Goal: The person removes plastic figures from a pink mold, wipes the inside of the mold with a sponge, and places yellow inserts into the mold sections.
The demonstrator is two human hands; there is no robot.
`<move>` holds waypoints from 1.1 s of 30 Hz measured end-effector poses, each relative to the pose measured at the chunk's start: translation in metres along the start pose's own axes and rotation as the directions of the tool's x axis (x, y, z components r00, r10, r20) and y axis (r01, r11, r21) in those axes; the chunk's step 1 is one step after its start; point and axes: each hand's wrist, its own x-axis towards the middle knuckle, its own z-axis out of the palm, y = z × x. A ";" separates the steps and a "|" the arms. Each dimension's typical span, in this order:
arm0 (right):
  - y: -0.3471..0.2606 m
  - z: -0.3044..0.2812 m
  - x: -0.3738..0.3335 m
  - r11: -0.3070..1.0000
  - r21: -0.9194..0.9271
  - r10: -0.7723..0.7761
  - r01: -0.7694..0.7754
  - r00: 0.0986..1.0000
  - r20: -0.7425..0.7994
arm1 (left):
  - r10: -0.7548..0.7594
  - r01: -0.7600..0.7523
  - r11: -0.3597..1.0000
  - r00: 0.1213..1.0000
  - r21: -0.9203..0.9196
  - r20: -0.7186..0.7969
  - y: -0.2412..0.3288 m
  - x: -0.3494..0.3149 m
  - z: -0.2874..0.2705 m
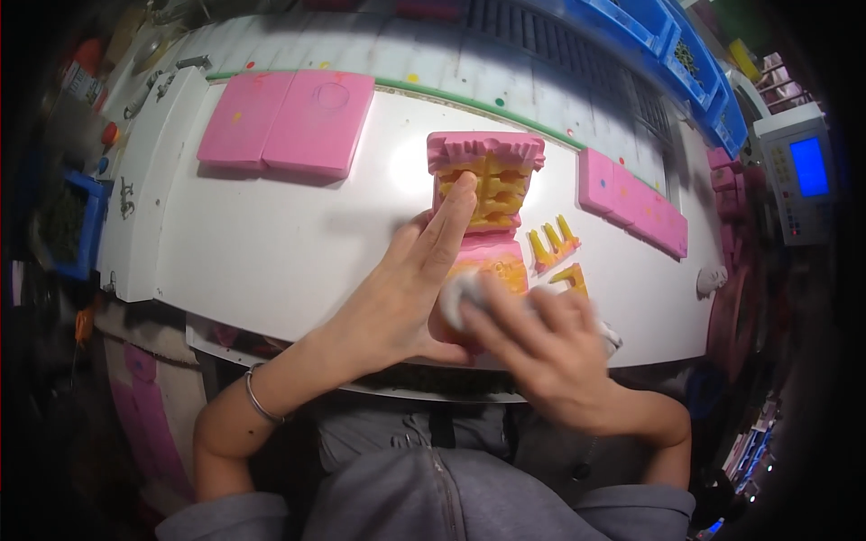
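A pink and yellow silicone mould (500, 252) lies opened out on the white table, its upper half standing up with several yellow hollows. My left hand (392, 288) holds it from the left, thumb at the near edge and fingers stretched up over the upper half. A soft white wad (461, 301), perhaps a cloth or powder bag, is in my right hand (550, 347), pressed to the near half. Motion blurs those fingers. Just right of the mould lie a yellow pronged mould piece (553, 245) and a smaller yellow piece (571, 277).
Pink mould blocks stand at the back left (298, 122) and at the right (631, 203). Blue bins (672, 54) line the far right, beside a machine with a lit blue screen (807, 167). A blue crate (86, 225) is at the left.
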 end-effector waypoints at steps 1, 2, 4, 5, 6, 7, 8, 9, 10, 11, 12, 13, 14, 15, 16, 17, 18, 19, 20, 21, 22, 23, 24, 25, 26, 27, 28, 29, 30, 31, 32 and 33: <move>-0.005 0.013 -0.004 1.000 0.006 -0.006 0.005 0.998 0.061 | 0.002 -0.002 1.000 1.000 -0.005 0.004 0.000 0.000 0.000; -0.006 0.012 -0.008 1.000 0.009 -0.005 0.004 0.997 0.074 | 0.007 -0.007 1.000 1.000 -0.012 0.004 0.000 0.001 -0.001; -0.004 -0.001 -0.007 1.000 0.010 0.003 -0.004 0.996 0.086 | 0.016 -0.016 1.000 1.000 -0.021 0.008 -0.001 0.001 -0.002; 0.000 -0.009 -0.005 0.999 0.035 -0.016 0.014 0.999 0.047 | 0.006 -0.005 0.999 1.000 -0.038 0.027 -0.001 0.002 -0.003; 0.003 -0.013 -0.005 0.998 0.059 -0.036 0.036 0.999 0.007 | -0.004 0.006 0.999 0.999 -0.053 0.045 0.000 0.003 -0.003; 0.002 -0.009 -0.009 0.998 0.056 -0.031 0.031 0.999 0.006 | 0.001 0.002 0.999 0.999 -0.054 0.048 0.002 0.005 -0.004; -0.002 -0.001 -0.015 0.998 0.048 -0.035 0.033 0.998 0.053 | 0.006 -0.007 1.000 0.999 0.014 0.052 0.004 0.008 -0.004; -0.003 0.002 -0.017 0.999 0.037 -0.038 0.035 0.994 0.100 | 0.013 -0.018 0.997 0.998 0.079 0.057 0.006 0.010 -0.005; -0.002 0.001 -0.018 0.997 0.080 -0.014 0.004 0.993 0.119 | 0.023 -0.027 0.997 0.998 0.076 0.058 0.006 0.013 -0.006; 0.003 -0.005 -0.018 0.998 0.070 -0.008 -0.001 0.993 0.121 | -0.004 -0.008 0.992 0.995 0.125 0.095 0.005 0.017 -0.008; 0.011 -0.012 -0.013 0.990 0.143 -0.017 -0.004 0.989 0.144 | -0.042 0.017 0.982 0.991 0.187 0.130 0.004 0.020 -0.012; 0.018 -0.019 -0.007 0.976 0.215 -0.027 -0.010 0.985 0.170 | -0.041 0.015 0.981 0.991 0.194 0.129 0.004 0.024 -0.018; 0.026 -0.026 -0.001 0.950 0.301 0.029 -0.077 0.986 0.162 | -0.134 0.095 0.965 0.980 0.243 0.149 0.005 0.029 -0.025; 0.032 -0.029 0.003 0.945 0.300 0.113 -0.131 0.991 0.076 | -0.215 0.165 0.946 0.963 0.280 0.161 0.004 0.036 -0.028; 0.042 -0.030 0.006 0.947 0.288 0.155 -0.142 0.988 -0.019 | -0.234 0.166 0.935 0.953 0.314 0.191 0.003 0.043 -0.032; 0.053 -0.029 0.012 0.948 0.279 0.192 -0.153 0.975 -0.116 | -0.253 0.171 0.936 0.935 0.309 0.248 0.002 0.047 -0.034; 0.062 -0.024 0.018 0.948 0.270 0.224 -0.170 0.957 -0.184 | -0.240 0.162 0.946 0.932 0.281 0.272 -0.002 0.052 -0.033; 0.070 -0.017 0.025 0.947 0.262 0.254 -0.185 0.933 -0.257 | -0.225 0.150 0.955 0.929 0.256 0.295 -0.003 0.056 -0.034; 0.078 -0.008 0.029 0.965 0.208 0.215 -0.162 0.940 -0.264 | -0.213 0.138 0.956 0.933 0.260 0.289 -0.004 0.057 -0.034; 0.083 0.005 0.031 0.968 0.216 0.156 -0.128 0.981 -0.116 | -0.218 0.143 0.957 0.928 0.251 0.301 -0.007 0.056 -0.033; 0.086 0.022 0.030 0.982 0.155 0.126 -0.110 0.988 -0.094 | -0.214 0.140 0.960 0.925 0.243 0.313 -0.007 0.057 -0.034; 0.087 0.031 0.028 0.991 0.093 0.098 -0.091 0.993 -0.069 | -0.200 0.124 0.961 0.930 0.248 0.310 -0.007 0.058 -0.034; 0.088 0.019 0.030 0.987 0.122 0.104 -0.108 0.994 0.040 | -0.214 0.148 0.964 0.925 0.222 0.313 -0.006 0.056 -0.035; 0.090 0.013 0.033 0.988 0.115 0.098 -0.100 0.995 0.026 | -0.227 0.171 0.966 0.921 0.196 0.317 -0.006 0.055 -0.036; 0.093 0.009 0.036 0.990 0.104 0.091 -0.097 0.994 0.065 | -0.219 0.160 0.965 0.927 0.209 0.303 -0.008 0.055 -0.035; 0.095 0.006 0.039 0.991 0.088 0.088 -0.097 0.991 0.104 | -0.210 0.148 0.964 0.932 0.219 0.296 -0.008 0.056 -0.035; 0.095 0.004 0.041 0.985 0.114 0.131 -0.131 0.991 0.003 | -0.207 0.145 0.966 0.929 0.212 0.306 -0.008 0.057 -0.034; 0.096 0.011 0.041 0.986 0.104 0.129 -0.127 0.992 -0.011 | -0.203 0.142 0.968 0.926 0.206 0.317 -0.008 0.057 -0.035; 0.097 0.023 0.038 0.987 0.104 0.129 -0.125 0.991 -0.030 | -0.202 0.128 0.964 0.924 0.235 0.325 -0.007 0.058 -0.034; 0.096 0.034 0.035 0.987 0.105 0.130 -0.124 0.990 -0.049 | -0.195 0.120 0.963 0.928 0.240 0.319 -0.006 0.058 -0.032; 0.091 0.039 0.033 0.985 0.076 0.162 -0.157 0.985 -0.066 | -0.194 0.117 0.962 0.929 0.248 0.314 -0.006 0.058 -0.031; 0.094 0.031 0.036 0.986 0.072 0.154 -0.148 0.985 -0.078 | -0.198 0.118 0.958 0.931 0.262 0.306 -0.004 0.057 -0.031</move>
